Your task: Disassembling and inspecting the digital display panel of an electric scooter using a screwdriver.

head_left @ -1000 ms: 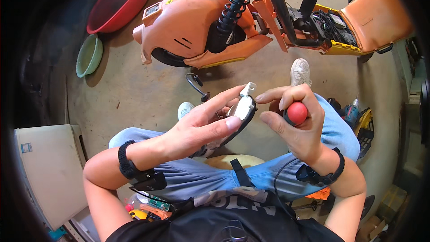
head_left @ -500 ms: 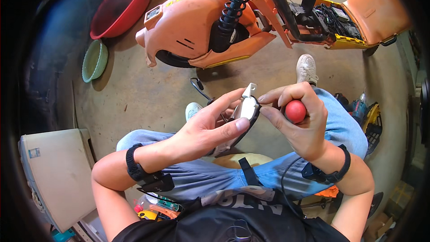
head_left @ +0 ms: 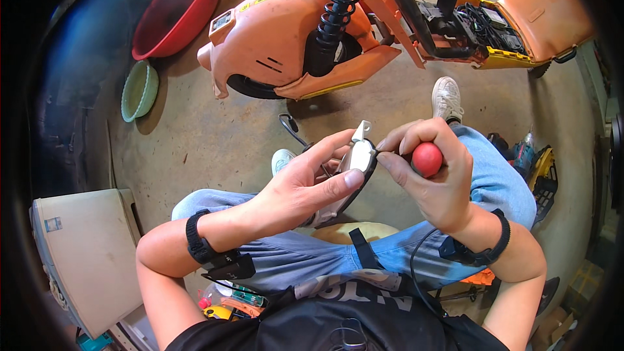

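My left hand (head_left: 305,188) grips a flat, rounded white part (head_left: 361,156) with a black rim and a small white bracket standing at its top, thumb across its near face. Just to the right, my right hand (head_left: 432,175) holds a tool with a red round handle end (head_left: 427,160) in curled fingers, while its thumb and forefinger pinch at the part's black right edge; what exactly they pinch is too small to make out. A black cable (head_left: 290,125) with a bend shows beyond my left hand.
An orange scooter (head_left: 273,39) with an open compartment (head_left: 487,29) stands ahead. Red (head_left: 175,19) and green (head_left: 139,91) basins lie at left, a beige box (head_left: 88,247) at lower left, a power drill (head_left: 523,159) at right, assorted tools (head_left: 237,302) beside my left hip.
My right thumb and forefinger have moved left and closed onto the edge of the part. The whole view has shifted slightly, with both hands now a little further right in it.
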`<state>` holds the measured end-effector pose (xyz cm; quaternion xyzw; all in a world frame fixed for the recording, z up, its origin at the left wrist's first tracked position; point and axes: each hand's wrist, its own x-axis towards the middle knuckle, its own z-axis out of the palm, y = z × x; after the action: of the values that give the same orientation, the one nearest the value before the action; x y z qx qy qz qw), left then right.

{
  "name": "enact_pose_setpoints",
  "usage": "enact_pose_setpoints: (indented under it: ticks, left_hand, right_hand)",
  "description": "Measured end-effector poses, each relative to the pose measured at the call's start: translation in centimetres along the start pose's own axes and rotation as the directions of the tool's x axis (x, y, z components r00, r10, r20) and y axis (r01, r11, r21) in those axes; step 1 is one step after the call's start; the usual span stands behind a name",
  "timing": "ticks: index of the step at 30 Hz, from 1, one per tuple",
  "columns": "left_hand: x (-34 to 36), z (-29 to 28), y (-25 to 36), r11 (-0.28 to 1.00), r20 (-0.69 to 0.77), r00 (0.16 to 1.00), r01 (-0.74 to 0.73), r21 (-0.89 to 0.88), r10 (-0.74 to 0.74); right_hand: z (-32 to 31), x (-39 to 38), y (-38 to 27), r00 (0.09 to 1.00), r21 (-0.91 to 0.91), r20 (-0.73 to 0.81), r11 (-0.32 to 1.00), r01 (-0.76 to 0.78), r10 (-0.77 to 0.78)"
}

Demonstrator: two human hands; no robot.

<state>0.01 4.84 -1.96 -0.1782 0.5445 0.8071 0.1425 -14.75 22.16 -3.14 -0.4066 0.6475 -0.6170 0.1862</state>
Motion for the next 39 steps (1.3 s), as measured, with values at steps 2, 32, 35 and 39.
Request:
enact_pose_setpoints:
  ticks: [2, 32, 35, 39]
  left_hand:
    - [0.02, 0.07, -0.06, 0.999, -0.022, 0.999, -0.041, -0.003, 0.041]
    - [-0.11, 0.06, 0.31, 0.995, 0.049, 0.999, 0.016, -0.096, -0.011]
    - [-0.08, 0.07, 0.45, 0.996, 0.036, 0.999, 0.032, -0.088, -0.029]
    - [-0.06, 0.08, 0.49, 0.993, 0.029, 0.998, 0.05, -0.107, -0.047]
  right_hand:
    - [-0.04, 0.0, -0.03, 0.996, 0.085, 0.005, 0.993, -0.084, 0.084]
    - [-0.37, 0.06, -0.57, 0.992, 0.107, 0.03, 0.987, -0.121, 0.119]
    - [-0.39, -0.05, -0.36, 0.993, 0.103, 0.043, 0.988, -0.117, 0.113]
    - [-0.34, -0.19, -0.21, 0.99, 0.149, 0.059, 0.979, -0.138, 0.131]
